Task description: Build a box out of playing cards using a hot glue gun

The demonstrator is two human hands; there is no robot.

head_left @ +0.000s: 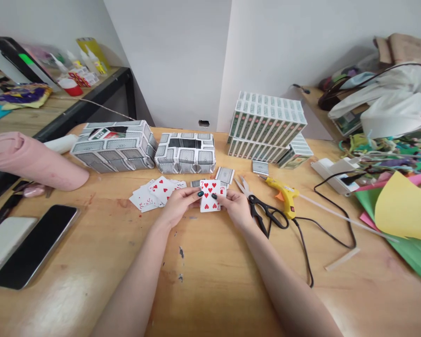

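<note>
Between my hands are playing cards [209,202], a seven of hearts in front with another card's edge showing behind it at the right. My left hand [179,204] pinches the left side, and my right hand [236,206] pinches the right side, both thumbs on the face. Loose face-up cards [148,196] lie fanned on the table beside my left hand. A face-down card [225,176] with a grey patterned back lies just beyond the held cards. Black-handled scissors [263,206] rest to the right of my right hand.
Two card-covered boxes [185,161] stand at the back, with stacked card packs [266,121] right of them. A yellow glue gun [284,194] trails its cable across the right side. At the left lie a phone [37,245] and a pink roll [38,161]; coloured sheets [405,210] are far right.
</note>
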